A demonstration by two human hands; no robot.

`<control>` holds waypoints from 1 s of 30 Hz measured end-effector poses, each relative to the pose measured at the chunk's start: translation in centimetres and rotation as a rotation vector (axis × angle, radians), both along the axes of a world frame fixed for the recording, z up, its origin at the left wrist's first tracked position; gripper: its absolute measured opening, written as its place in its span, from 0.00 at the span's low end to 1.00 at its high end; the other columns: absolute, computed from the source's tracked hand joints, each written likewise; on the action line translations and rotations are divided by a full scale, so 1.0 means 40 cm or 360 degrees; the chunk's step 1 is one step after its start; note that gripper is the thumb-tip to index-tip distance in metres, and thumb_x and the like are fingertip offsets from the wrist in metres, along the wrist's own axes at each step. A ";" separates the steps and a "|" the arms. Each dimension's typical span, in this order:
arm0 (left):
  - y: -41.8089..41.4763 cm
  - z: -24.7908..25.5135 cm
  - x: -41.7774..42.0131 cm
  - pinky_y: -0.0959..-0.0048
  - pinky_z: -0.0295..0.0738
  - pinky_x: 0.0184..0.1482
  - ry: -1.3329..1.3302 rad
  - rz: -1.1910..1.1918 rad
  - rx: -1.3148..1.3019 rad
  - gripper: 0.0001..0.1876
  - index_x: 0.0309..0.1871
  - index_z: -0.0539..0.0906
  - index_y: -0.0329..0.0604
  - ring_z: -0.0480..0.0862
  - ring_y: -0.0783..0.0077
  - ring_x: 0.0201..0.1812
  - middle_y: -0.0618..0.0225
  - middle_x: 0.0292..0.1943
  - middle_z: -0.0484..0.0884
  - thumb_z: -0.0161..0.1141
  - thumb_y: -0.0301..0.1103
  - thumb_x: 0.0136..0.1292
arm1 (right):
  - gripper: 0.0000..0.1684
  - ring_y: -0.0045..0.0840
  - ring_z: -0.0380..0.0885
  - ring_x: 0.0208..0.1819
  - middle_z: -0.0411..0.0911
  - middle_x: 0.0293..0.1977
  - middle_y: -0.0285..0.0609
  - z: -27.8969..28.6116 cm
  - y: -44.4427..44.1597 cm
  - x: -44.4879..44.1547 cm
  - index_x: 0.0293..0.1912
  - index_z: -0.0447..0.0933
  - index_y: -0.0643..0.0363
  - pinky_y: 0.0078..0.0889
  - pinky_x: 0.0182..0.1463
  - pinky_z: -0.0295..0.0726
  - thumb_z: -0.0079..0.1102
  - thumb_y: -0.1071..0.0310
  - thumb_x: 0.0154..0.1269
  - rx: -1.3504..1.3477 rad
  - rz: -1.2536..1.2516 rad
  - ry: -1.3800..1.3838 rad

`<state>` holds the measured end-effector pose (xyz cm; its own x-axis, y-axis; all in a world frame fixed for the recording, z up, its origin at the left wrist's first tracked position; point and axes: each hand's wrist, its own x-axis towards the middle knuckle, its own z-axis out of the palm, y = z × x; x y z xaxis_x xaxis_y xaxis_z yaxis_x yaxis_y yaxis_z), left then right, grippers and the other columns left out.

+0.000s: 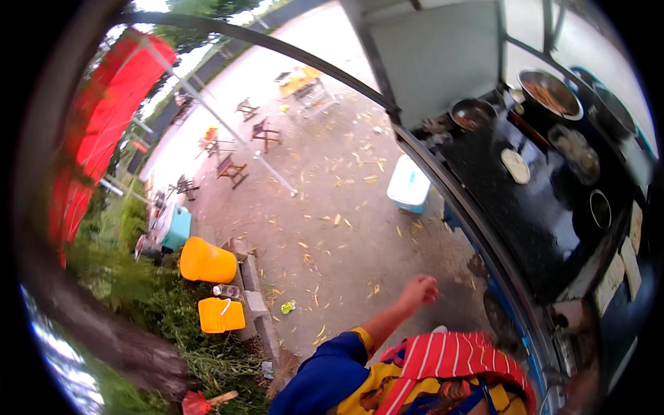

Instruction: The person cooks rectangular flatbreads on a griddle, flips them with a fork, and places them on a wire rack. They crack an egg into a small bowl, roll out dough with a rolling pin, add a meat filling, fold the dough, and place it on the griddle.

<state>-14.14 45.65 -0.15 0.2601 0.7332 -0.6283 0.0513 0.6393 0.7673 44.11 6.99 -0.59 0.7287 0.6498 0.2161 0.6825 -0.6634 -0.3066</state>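
Observation:
My left hand [421, 291] hangs over the paved ground with its fingers curled in, and I see nothing in it. It is to the left of the cooking stall's metal edge. At the lower right, a dark, blurred patch may be part of my right arm or hand [583, 388]; its fingers cannot be made out. On the stall lies a black, glossy griddle [498, 207] with one pale flatbread [516, 166] on it. A metal ring [600, 209] rests near its right side. Beyond are a frying pan [473, 113] with food and a steel bowl [551, 95] of brownish strips.
Several pale flat slabs [609, 283] line the stall's right edge, near a clear plastic container [575, 154]. A white-lidded cooler [409, 182] stands on the ground. Left are yellow buckets [208, 260], a turquoise box [175, 228], folding stools [231, 171] and a tree trunk [104, 327].

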 end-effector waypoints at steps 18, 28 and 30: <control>0.964 0.235 0.542 0.78 0.77 0.37 0.0344 -0.0615 0.0584 0.14 0.54 0.79 0.44 0.83 0.79 0.36 0.70 0.42 0.85 0.58 0.41 0.72 | 0.16 0.39 0.83 0.31 0.83 0.29 0.47 0.447 0.840 -0.416 0.42 0.82 0.58 0.40 0.36 0.80 0.74 0.63 0.54 -0.0331 0.0167 0.0848; 1.383 0.186 0.524 0.81 0.72 0.26 0.0547 -0.0370 0.0664 0.11 0.49 0.82 0.42 0.82 0.80 0.28 0.70 0.37 0.85 0.63 0.33 0.67 | 0.20 0.43 0.83 0.40 0.84 0.35 0.47 0.436 1.173 -0.366 0.47 0.81 0.57 0.44 0.44 0.81 0.70 0.59 0.57 -0.0572 0.0139 0.0915; 1.465 0.178 0.620 0.78 0.74 0.32 0.0601 -0.0571 0.0978 0.12 0.50 0.83 0.40 0.83 0.74 0.32 0.67 0.38 0.86 0.63 0.32 0.65 | 0.20 0.41 0.84 0.39 0.84 0.36 0.48 0.431 1.233 -0.368 0.47 0.82 0.58 0.41 0.43 0.81 0.71 0.62 0.56 -0.0516 0.0167 0.0840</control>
<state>10.65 104.25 6.98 0.3958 0.8885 -0.2321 0.4995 0.0038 0.8663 29.39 56.33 16.66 0.6121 0.6959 -0.3754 0.5607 -0.7168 -0.4145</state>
